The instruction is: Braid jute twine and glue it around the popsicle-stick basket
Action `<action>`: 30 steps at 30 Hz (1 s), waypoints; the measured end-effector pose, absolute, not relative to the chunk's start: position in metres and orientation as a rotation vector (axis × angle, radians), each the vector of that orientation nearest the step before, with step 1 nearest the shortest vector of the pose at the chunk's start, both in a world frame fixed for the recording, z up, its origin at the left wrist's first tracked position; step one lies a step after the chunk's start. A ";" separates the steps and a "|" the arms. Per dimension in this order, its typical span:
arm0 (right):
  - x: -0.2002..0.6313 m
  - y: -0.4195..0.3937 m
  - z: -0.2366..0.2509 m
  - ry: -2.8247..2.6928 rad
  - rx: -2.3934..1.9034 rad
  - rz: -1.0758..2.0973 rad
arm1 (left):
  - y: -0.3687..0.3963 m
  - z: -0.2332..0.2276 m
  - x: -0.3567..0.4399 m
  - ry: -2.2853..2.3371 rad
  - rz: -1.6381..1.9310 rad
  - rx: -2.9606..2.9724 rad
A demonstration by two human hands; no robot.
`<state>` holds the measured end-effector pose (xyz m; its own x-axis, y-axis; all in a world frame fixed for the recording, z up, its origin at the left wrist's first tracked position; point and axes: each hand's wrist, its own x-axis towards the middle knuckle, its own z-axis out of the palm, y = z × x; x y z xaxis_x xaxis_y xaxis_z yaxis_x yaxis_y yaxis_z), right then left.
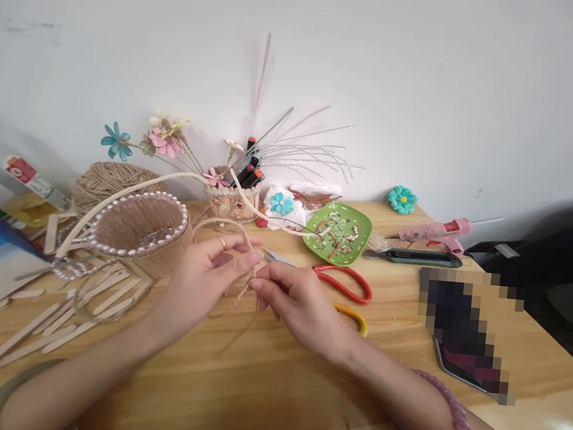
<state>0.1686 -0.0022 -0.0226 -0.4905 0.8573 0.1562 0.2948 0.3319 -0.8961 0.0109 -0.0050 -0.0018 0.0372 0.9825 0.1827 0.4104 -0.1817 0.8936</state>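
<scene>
Near the middle of the view, my left hand (214,269) pinches a length of jute twine (240,296) between thumb and fingers. Close beside it, my right hand (299,303) is closed on the same twine a little lower. A loop of the twine curves up behind the left fingers, and loose ends hang below. Scissors (345,282) with red and yellow handles lie on the table behind my right hand, partly hidden by it. To the left stands a basket (163,251) of wooden sticks, its oval rim edged with pearl beads.
Wooden craft sticks (59,319) lie scattered at left, before a twine ball (113,183). Behind stand a holder (232,203) with markers and flowers, and a green dish (360,225) of small beads. A utility knife (416,256), pink glue gun (445,235) and phone (464,364) lie right.
</scene>
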 end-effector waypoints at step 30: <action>0.173 0.005 -0.017 -2.073 -1.182 1.105 | 0.009 0.003 -0.005 1.389 0.613 1.705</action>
